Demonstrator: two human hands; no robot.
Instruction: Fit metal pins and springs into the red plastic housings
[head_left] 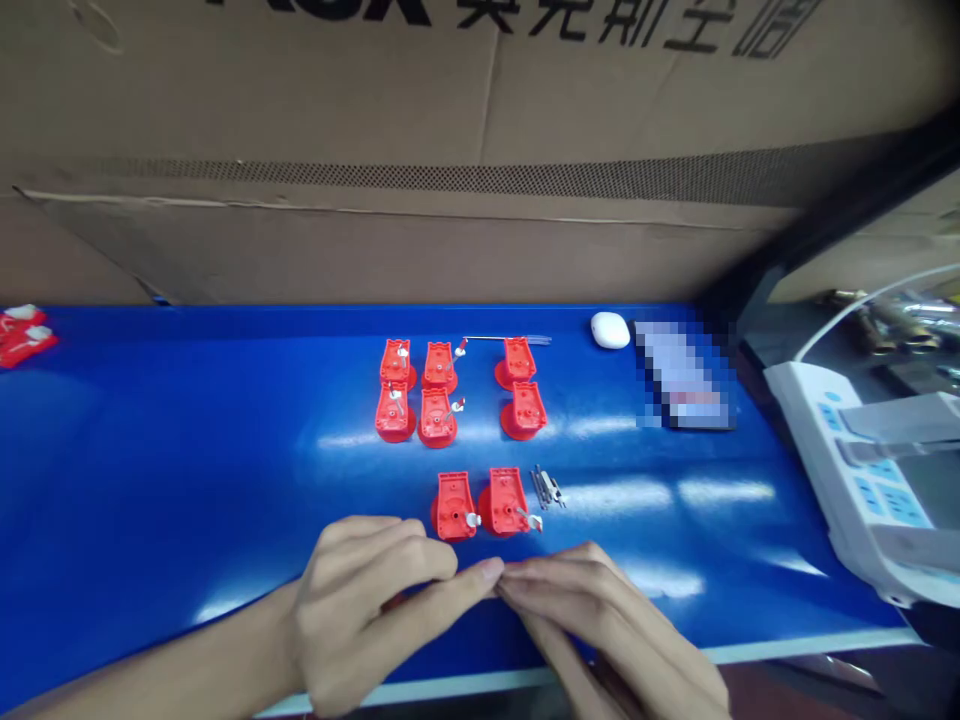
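Blue table [187, 450], cardboard behind. Lower centre: left hand [367, 610] and right hand [600, 620] meet fingertip to fingertip, curled; contents indiscernible. Red parts [480, 505] just above.

The table [187, 450] was glossy deep blue with white glare patches and a pale edge strip along the near side. Eight parts [439, 392] were bright red-orange, several carrying small white and silver fittings. Pins [547, 487] beside the nearest pair were silver-grey. A pod [610, 330] at the far edge was plain white. The machine [855, 470] on the right was white with light blue buttons. The cardboard [375, 150] behind was tan-brown, printed with black characters and crossed by a band of fine dark dots. More red pieces [22, 335] with white marks lay far left.
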